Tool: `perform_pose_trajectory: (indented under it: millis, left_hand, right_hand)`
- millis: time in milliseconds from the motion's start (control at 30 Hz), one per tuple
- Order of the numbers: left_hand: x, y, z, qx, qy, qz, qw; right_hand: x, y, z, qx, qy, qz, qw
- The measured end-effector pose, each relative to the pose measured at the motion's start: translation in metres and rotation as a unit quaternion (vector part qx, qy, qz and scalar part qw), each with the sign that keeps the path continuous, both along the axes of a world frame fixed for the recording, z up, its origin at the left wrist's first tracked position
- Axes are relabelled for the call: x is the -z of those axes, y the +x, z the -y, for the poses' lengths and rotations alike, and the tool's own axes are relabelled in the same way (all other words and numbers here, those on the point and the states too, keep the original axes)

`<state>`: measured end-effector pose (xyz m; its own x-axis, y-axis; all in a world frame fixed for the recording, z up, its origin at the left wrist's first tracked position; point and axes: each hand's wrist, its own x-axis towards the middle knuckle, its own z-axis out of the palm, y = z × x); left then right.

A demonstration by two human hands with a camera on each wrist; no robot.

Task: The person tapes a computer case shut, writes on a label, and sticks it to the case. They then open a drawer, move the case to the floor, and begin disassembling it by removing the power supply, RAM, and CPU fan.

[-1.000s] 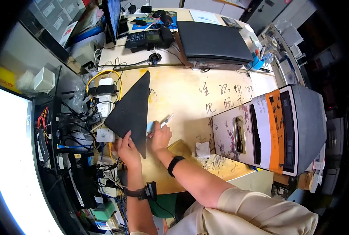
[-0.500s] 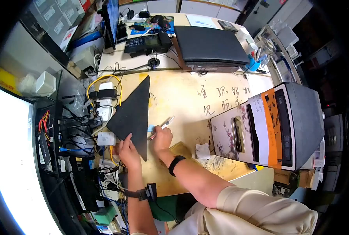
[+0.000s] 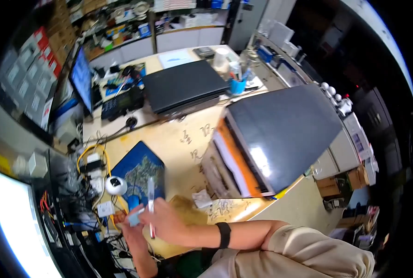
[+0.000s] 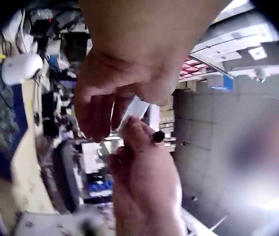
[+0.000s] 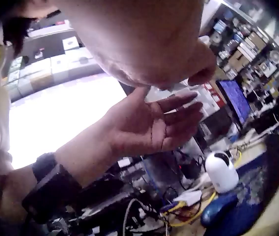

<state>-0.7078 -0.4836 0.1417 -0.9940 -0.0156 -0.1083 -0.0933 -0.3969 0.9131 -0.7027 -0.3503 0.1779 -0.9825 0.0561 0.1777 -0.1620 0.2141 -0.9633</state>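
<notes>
In the head view my right hand grips a clear-barrelled pen with a red end, blurred by motion. Its thumb and fingers also pinch a small light-blue slip, seen in the left wrist view. My left hand is close beside it, its thumb right at the slip. The right wrist view shows that left hand's palm with the fingers extended. Just beyond the hands, a blue mouse pad with a map-like picture lies flat on the table. A white round-headed camera and a blue mouse are at its left edge.
Power strips and tangled cables line the left side. A black printer is at the back; a large dark-topped machine stands to the right. A crumpled tissue lies on the table near the handwriting.
The mouse pad, earlier a black triangle beside my left hand, now lies flat, blue face up. My right hand has lifted the slip and pen toward my left hand. The head view has turned right.
</notes>
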Motion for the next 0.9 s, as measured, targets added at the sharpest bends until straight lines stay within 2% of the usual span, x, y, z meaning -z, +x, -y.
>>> perform_pose_trajectory:
  millis: [67, 233, 333, 367, 400, 467, 533, 600, 667, 733, 767, 833, 867, 900]
  left_hand:
    - [-0.043, 0.014, -0.021, 0.021, -0.152, -0.108, 0.982]
    - [-0.121, 0.025, -0.079, 0.041, -0.307, -0.047, 0.950]
    - [-0.165, 0.031, -0.131, 0.056, -0.357, -0.105, 0.927]
    - [-0.173, 0.029, -0.152, 0.045, -0.340, -0.191, 0.920]
    - [-0.187, 0.028, -0.171, 0.070, -0.337, -0.228, 0.911]
    - [-0.212, 0.024, -0.209, 0.151, -0.306, -0.184, 0.922]
    - [-0.223, 0.014, -0.251, 0.226, -0.298, -0.186, 0.909]
    - [-0.206, -0.004, -0.287, 0.245, -0.351, -0.266, 0.864]
    - [-0.202, -0.013, -0.313, 0.262, -0.446, -0.294, 0.804]
    - [-0.200, -0.009, -0.327, 0.269, -0.431, -0.283, 0.814]
    - [-0.202, -0.008, -0.334, 0.272, -0.424, -0.281, 0.817]
    - [-0.208, 0.001, -0.342, 0.253, -0.368, -0.242, 0.862]
    - [-0.211, 0.005, -0.343, 0.240, -0.338, -0.222, 0.882]
    - [-0.215, 0.007, -0.343, 0.253, -0.320, -0.209, 0.889]
  right_hand:
    - [-0.028, 0.012, -0.028, -0.005, 0.132, -0.165, 0.977]
    - [-0.076, 0.043, -0.094, 0.045, 0.189, -0.271, 0.943]
    - [-0.116, 0.071, -0.156, 0.033, 0.204, -0.321, 0.924]
    - [-0.129, 0.077, -0.184, 0.034, 0.189, -0.343, 0.919]
    - [-0.139, 0.084, -0.211, 0.034, 0.173, -0.364, 0.915]
    - [-0.145, 0.098, -0.270, 0.030, 0.024, -0.245, 0.969]
    - [-0.167, 0.101, -0.311, 0.089, -0.091, -0.193, 0.973]
    - [-0.172, 0.103, -0.350, 0.090, -0.147, -0.137, 0.975]
    - [-0.169, 0.101, -0.382, 0.061, -0.122, -0.115, 0.984]
    - [-0.174, 0.101, -0.390, 0.067, -0.173, -0.067, 0.980]
    - [-0.170, 0.102, -0.393, 0.069, -0.136, -0.083, 0.985]
    - [-0.158, 0.099, -0.389, 0.107, -0.044, -0.155, 0.981]
    - [-0.148, 0.092, -0.393, 0.133, 0.178, -0.300, 0.928]
    - [-0.153, 0.095, -0.386, 0.137, 0.232, -0.334, 0.903]
